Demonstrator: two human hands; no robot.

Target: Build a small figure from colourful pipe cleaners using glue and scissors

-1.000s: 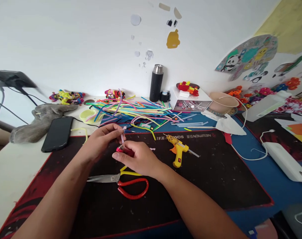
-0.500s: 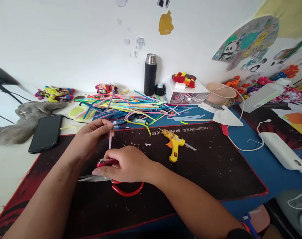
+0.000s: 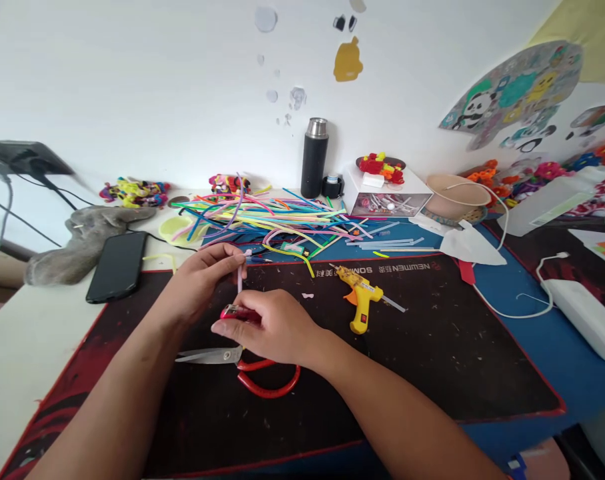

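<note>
Between its thumb and fingertips, my left hand [image 3: 206, 275] pinches the top of a pale lilac pipe cleaner [image 3: 240, 279] that hangs upright. A small pale tip pokes out above the fingers. Just below, my right hand [image 3: 277, 328] is closed around a red lighter [image 3: 235, 312] whose metal end points left. The lighter's body is partly hidden by the fingers, and no flame is visible. Red-handled scissors [image 3: 268, 392] lie on the dark mat under the right hand, blades to the left. A small pale bow-shaped piece [image 3: 308, 296] rests on the mat to the right.
A yellow glue gun [image 3: 361, 308] lies right of my hands. Behind them is a pile of coloured pipe cleaners [image 3: 267, 217]. A black phone [image 3: 116, 267] and grey plush animal [image 3: 90, 233] sit left; a black flask [image 3: 314, 160] stands by the wall. A white power bank [image 3: 585, 317] lies right.
The camera view has shifted, so everything appears farther right and most of it slightly lower. Both hands keep their hold on the pipe cleaner and the lighter. More of the scissors shows.
</note>
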